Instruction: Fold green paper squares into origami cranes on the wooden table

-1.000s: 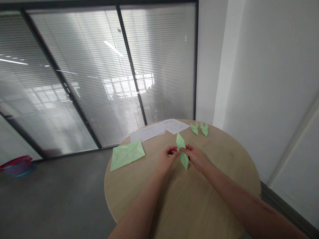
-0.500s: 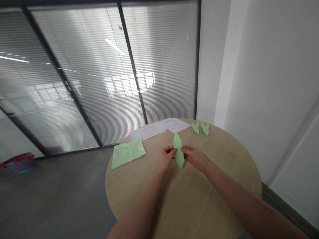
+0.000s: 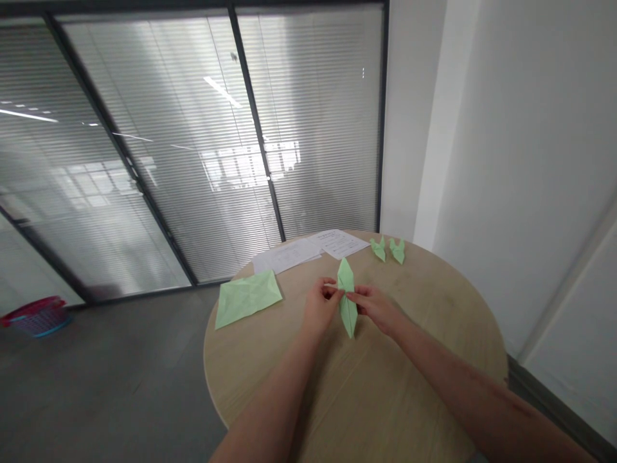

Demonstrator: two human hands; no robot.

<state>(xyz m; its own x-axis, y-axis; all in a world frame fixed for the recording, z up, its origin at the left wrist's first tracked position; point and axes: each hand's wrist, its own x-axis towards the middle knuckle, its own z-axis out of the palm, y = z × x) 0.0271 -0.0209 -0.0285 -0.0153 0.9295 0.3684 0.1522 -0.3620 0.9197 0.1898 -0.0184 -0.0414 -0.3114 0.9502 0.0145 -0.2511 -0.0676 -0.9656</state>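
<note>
A long, narrow piece of folded green paper [image 3: 348, 315], pointed at both ends, stands lengthwise between my hands above the table. My left hand [image 3: 322, 303] pinches its left edge near the middle, thumb on the face toward me. From the other side, my right hand [image 3: 376, 305] grips the right edge at about the same height, with the thumb close to the centre crease. Fingers behind the paper are partly hidden. Two small folded green paper figures [image 3: 378, 249] sit side by side farther back on the right.
A creased green paper sheet [image 3: 248, 298] lies on the left of the round wooden table [image 3: 385, 399]. White printed sheets [image 3: 289, 254] rest along the back edge. Beyond stand glass panels with blinds [image 3: 313, 128]. A red and blue basket [image 3: 38, 316] is on the floor at far left.
The folded green paper has shifted slightly toward me and right. My thumbs have moved closer together over its middle.
</note>
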